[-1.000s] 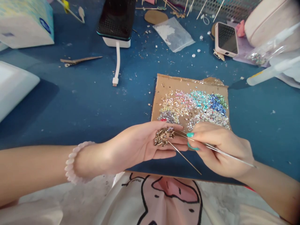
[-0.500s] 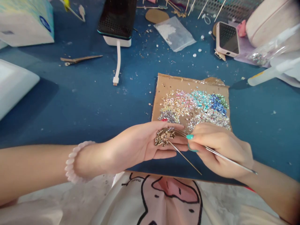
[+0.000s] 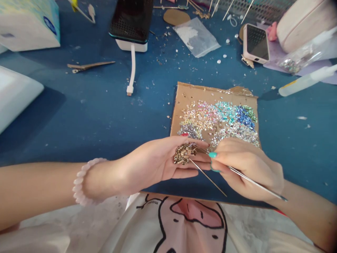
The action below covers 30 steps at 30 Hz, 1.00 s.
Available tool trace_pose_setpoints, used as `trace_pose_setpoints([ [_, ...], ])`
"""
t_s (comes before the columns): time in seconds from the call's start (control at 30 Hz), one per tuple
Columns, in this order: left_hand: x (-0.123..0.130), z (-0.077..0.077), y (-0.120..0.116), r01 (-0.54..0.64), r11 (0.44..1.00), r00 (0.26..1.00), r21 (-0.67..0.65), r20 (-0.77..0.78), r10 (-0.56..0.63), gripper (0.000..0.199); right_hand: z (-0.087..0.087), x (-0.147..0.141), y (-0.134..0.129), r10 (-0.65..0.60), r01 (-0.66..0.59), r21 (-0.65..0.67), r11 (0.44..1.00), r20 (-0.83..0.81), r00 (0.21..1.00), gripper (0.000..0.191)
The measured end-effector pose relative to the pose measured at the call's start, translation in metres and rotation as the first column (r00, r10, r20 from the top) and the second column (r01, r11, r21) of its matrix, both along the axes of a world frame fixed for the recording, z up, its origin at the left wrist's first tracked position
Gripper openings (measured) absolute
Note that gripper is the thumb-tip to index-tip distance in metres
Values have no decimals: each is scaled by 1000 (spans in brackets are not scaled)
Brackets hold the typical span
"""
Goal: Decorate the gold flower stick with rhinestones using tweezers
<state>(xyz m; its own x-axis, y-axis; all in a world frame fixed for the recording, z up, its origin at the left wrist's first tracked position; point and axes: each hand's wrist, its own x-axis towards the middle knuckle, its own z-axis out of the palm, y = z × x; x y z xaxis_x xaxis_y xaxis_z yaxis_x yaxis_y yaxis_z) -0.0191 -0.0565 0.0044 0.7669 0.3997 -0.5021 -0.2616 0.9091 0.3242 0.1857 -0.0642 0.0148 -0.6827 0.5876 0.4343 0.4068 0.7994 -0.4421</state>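
Observation:
My left hand (image 3: 160, 160), palm up, holds an ornamental hairpin (image 3: 184, 154) on its fingers. The pin's dark gold, flower-like head lies by the thumb, while its thin straight stem slants down to the right past the fingertips. My right hand (image 3: 244, 167) is closed around metal tweezers (image 3: 256, 183). Their tips reach the right side of the ornament's head, and the back end sticks out over the wrist. Whether the tips pinch anything is too small to tell. Just beyond both hands lies a cardboard piece (image 3: 218, 92) bearing small rhinestones (image 3: 225, 112) in several colours.
A glue bottle (image 3: 302, 84) lies at right, near a small phone (image 3: 256, 44). Further back are a plastic bag (image 3: 197, 38) and a black phone (image 3: 131, 23) on a white stand with a cable (image 3: 132, 70). A hair clip (image 3: 91, 66) and tissue box (image 3: 28, 26) are at left.
The right hand and tweezers have shifted very slightly left, with the back end of the tweezers a little lower. The left hand and hairpin stay nearly still.

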Motion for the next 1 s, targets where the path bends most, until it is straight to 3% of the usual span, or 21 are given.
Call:
trace_pose_setpoints([
  [0.2,0,0,-1,1,1000,1000,13,2,-1,33,2,-1,1,5,-7,16,1000,83,997,23],
  [0.4,1,1,0,6,1000,1000,24,-18,-5,33,-4,-1,-2,-20,23,89,996,-37,999,8],
  [0.67,1,4,0,12,1000,999,29,-49,-10,32,-3,0,0,25,-25,9,1000,3,1000,9],
  [1.0,2,3,-1,13,1000,998,23,-56,-11,33,-6,-1,-2,-2,6,60,998,-65,998,9],
])
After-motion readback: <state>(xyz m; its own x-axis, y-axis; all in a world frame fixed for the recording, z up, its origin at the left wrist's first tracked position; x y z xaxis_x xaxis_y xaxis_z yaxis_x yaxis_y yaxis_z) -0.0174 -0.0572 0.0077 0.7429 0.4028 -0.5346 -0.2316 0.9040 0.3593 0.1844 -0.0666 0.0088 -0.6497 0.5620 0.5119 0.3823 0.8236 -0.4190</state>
